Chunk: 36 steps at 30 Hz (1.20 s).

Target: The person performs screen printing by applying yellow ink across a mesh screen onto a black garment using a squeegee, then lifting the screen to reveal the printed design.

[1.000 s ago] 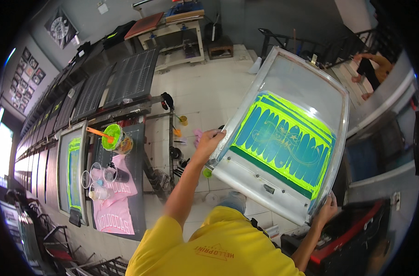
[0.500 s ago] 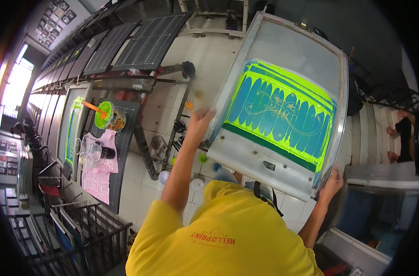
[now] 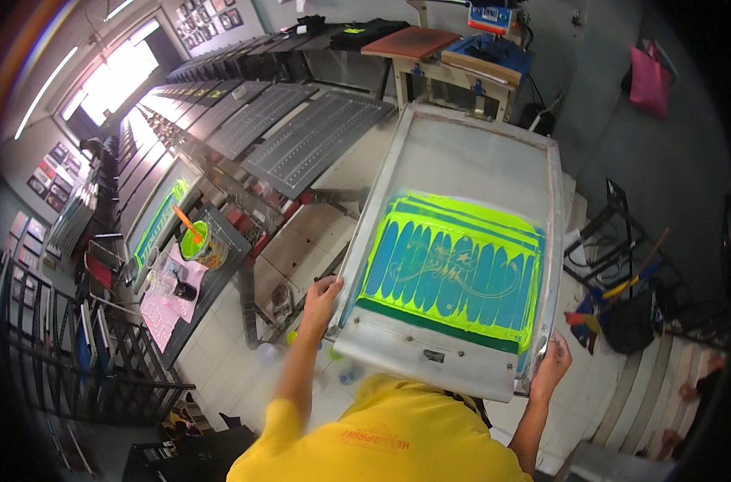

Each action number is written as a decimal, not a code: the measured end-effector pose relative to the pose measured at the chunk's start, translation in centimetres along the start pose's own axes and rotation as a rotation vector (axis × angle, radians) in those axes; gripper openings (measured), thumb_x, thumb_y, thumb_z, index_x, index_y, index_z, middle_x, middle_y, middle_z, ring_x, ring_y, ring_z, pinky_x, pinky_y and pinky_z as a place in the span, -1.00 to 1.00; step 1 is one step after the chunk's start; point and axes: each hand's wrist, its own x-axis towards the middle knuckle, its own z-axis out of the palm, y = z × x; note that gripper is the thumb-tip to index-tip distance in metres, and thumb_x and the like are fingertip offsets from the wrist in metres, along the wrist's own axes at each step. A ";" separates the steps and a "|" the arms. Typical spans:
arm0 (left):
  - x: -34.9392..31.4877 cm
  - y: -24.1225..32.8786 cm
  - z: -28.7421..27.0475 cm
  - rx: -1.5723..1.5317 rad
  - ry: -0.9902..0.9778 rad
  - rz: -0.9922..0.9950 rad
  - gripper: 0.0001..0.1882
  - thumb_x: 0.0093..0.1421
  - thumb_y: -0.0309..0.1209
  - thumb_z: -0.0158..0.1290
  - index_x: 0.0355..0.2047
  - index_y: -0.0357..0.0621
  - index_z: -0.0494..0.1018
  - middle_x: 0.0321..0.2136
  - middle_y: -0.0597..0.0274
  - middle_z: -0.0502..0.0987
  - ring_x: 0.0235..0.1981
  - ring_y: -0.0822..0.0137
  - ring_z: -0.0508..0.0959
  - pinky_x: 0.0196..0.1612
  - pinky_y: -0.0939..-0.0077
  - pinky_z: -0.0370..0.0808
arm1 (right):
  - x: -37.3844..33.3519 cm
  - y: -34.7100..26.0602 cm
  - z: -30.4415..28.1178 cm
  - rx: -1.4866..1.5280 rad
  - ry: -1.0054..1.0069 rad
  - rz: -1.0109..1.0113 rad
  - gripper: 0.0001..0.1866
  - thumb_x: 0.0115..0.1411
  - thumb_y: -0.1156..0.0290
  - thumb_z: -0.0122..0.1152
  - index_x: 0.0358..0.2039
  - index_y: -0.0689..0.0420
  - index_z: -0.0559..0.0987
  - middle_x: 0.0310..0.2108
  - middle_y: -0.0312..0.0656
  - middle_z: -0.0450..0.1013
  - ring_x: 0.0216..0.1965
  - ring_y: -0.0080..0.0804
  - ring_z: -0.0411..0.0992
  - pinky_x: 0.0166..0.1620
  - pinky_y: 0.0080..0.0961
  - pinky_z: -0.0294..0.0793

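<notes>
Both my hands carry a large screen printing frame [image 3: 555, 209] in front of my body, its long sides running away from me. Neon yellow-green ink [image 3: 462, 207] lies in bands across its blue-green mesh, around a row of long rounded shapes and a scrolling design. A bare metal plate [image 3: 405, 345] spans the near end. My left hand [image 3: 323, 304] is closed on the left edge near that end. On the right edge, my right hand [image 3: 551, 365] grips the near corner; its fingers are partly hidden beneath the frame.
At left, a dark board holds an ink tub [image 3: 207, 247] with an orange-handled tool, clear cups and pink cloth [image 3: 160, 309]. Another inked screen [image 3: 169, 209] stands beside it. Long rows of dark printing boards [image 3: 317, 136] recede. A press [image 3: 490, 20] stands ahead; steps [image 3: 638, 394] lie right.
My view has tilted up and shifted, bringing the press and far wall into sight. The held frame appears lower and slightly left, with both hands still on its sides.
</notes>
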 end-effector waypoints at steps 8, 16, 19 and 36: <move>-6.0 -0.1 2.8 0.006 0.120 -0.015 -0.48 0.22 -0.15 0.12 -0.07 -0.44 0.49 -0.22 0.12 0.58 -0.13 0.37 0.49 0.01 0.50 0.34 | 5.5 0.6 -2.6 -0.087 -0.107 0.026 -0.64 0.23 0.46 0.03 -0.05 0.48 0.50 -0.10 0.01 0.50 -0.04 -0.30 0.45 0.10 -0.43 0.34; -9.4 -0.5 4.6 0.051 0.360 -0.032 -0.45 0.25 -0.11 0.07 0.01 -0.39 0.46 -0.03 -0.03 0.54 -0.04 0.25 0.51 0.03 0.43 0.36 | 11.3 -1.3 -1.3 0.030 -0.336 -0.043 -0.65 0.23 0.47 0.01 -0.07 0.49 0.49 -0.18 -0.04 0.53 -0.16 -0.39 0.49 -0.02 -0.53 0.42; -12.0 0.6 5.8 0.034 0.408 -0.026 -0.51 0.25 -0.19 0.09 -0.05 -0.46 0.48 -0.22 0.19 0.56 -0.18 0.43 0.48 -0.07 0.56 0.35 | 12.1 -1.2 -1.2 0.067 -0.379 -0.059 -0.68 0.24 0.49 0.03 -0.08 0.46 0.52 -0.22 -0.11 0.53 -0.20 -0.46 0.47 -0.06 -0.57 0.40; -19.2 2.1 11.7 -0.038 0.555 -0.031 -0.59 0.26 -0.30 0.07 -0.05 -0.45 0.48 -0.19 0.14 0.58 -0.16 0.39 0.52 -0.02 0.55 0.40 | 19.1 -1.2 -1.8 0.000 -0.520 -0.185 -0.70 0.22 0.44 0.09 -0.16 0.45 0.54 -0.38 -0.13 0.55 -0.36 -0.49 0.48 -0.24 -0.55 0.44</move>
